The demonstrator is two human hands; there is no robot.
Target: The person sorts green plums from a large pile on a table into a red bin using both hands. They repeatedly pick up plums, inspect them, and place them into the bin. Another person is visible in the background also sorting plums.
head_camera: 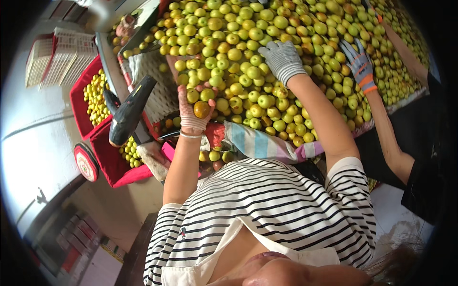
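My left hand [195, 111], in a pale glove with a ribbed cuff, is turned palm up near the pile's left edge. Its curled fingers hold a brownish jujube [201, 109] and two greener ones [206, 94]. A bangle [190, 135] circles that wrist. My right hand [282, 61], in a grey knit glove, reaches palm down onto the heap of green jujubes [265, 101]. Its fingertips touch the fruit, and what lies under the palm is hidden.
A co-worker's gloved hand [357, 64] rests on the heap at the right. Left of me are a black hair dryer [132, 112], red bins [114, 157] holding jujubes, and stacked white crates [66, 57]. A striped cloth [257, 141] lines the near edge.
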